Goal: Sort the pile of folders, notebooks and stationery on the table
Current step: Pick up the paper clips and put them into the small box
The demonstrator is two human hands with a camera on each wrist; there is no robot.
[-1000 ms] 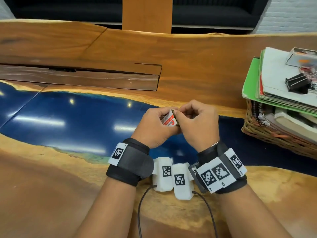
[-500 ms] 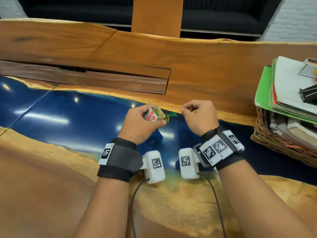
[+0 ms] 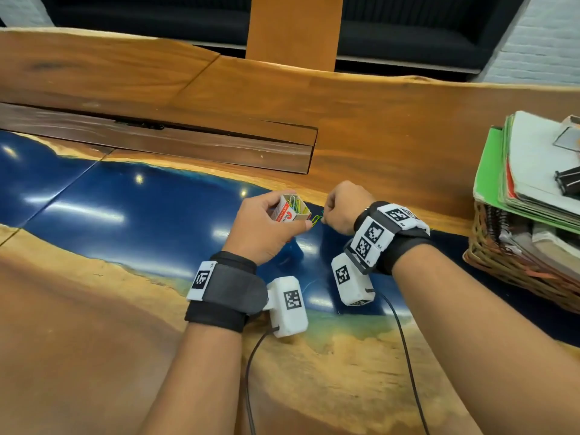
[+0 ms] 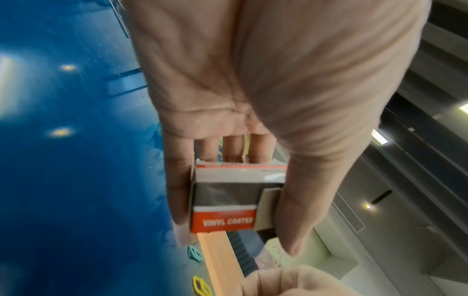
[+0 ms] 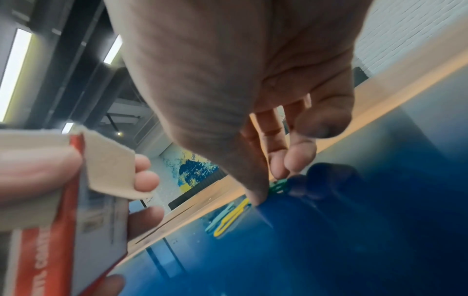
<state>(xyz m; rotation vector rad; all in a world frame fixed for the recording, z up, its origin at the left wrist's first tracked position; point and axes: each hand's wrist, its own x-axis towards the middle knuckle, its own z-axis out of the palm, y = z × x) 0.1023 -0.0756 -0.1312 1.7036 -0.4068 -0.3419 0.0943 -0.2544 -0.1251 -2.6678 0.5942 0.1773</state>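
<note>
Nearest, left hand [image 3: 266, 227]: its grip is curled round a small red-and-white paper-clip box [image 3: 290, 210], thumb on 1 side and fingers on the other, holding it above the tabletop [image 3: 110, 324] with its open end up and colored clips showing inside.
Right hand [image 3: 343, 208]: at 3 o'clock of the box, fingers bent down to the blue surface; the right wrist view shows thumb and fingertips closing on a green paper clip [image 5: 277, 186], though whether it is lifted off the surface I cannot tell.
Loose clips: a yellow clip [image 5: 231, 217] and a pale teal clip [image 5: 219, 217] lie flat side by side on the blue resin, just beside the box's mouth.
Step in hand: judged from this, gathering stray paper clips into their box, a small part of the stationery sorting.
Next move: likely carry the green clip to the box opening, at 9 o'clock of the fingers, and drop it in; then the 2 flat clips need a fingernail pinch or a slide, since they lie flush on smooth resin.
Risk: the box is tilted and open, so tipping it further could spill its contents.
Farther off: at 3 o'clock a wicker basket [image 3: 514, 268] holds notebooks, with a stack of folders [image 3: 502, 183] on top and a black binder clip [image 3: 568, 180] upon that, well apart from the hands.
In the way: nothing lies between the hands and the clips.
</note>
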